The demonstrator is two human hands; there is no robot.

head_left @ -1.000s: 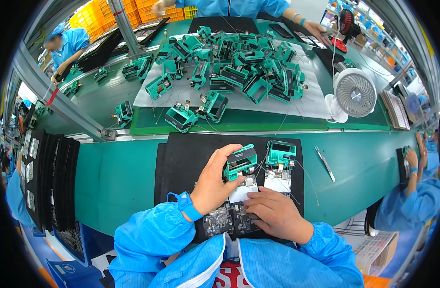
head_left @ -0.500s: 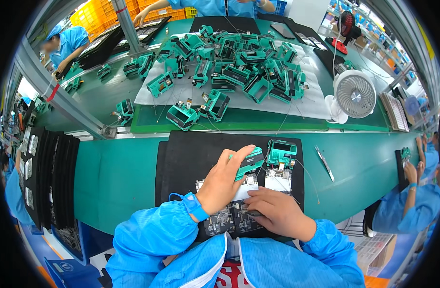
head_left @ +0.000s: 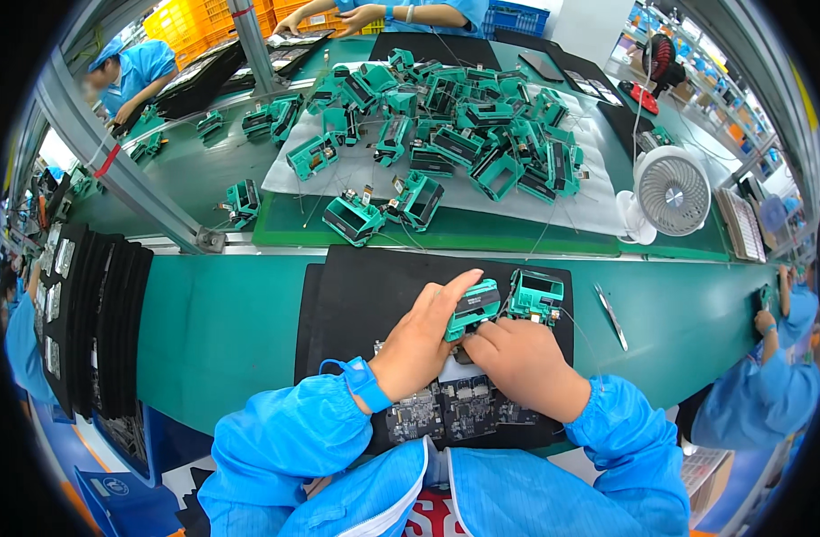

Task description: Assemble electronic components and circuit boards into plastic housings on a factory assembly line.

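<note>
My left hand (head_left: pixel 421 338) grips a green plastic frame (head_left: pixel 475 307) with a dark window, holding it tilted above a black mat (head_left: pixel 365 282). Close against the lower edge of that frame is my right hand (head_left: pixel 528 362), its fingers curled and pressed together. What they pinch is hidden behind the knuckles. A second green frame (head_left: pixel 537 292), with a thin wire, rests at the mat's far right. Several dark circuit boards (head_left: pixel 468 407) lie on the mat below my hands, with part of a white sheet next to them.
Tweezers (head_left: pixel 610 318) lie on the green table right of the mat. Beyond, many green frames with wires are heaped on a white sheet (head_left: pixel 285 183). A white fan (head_left: pixel 671 192) stands at right. Stacked black trays (head_left: pixel 97 327) stand at left. Co-workers sit around.
My right hand has moved up from the boards to the held frame's lower edge, and its fingers have curled in. My left hand keeps its grip. The view has shifted slightly.
</note>
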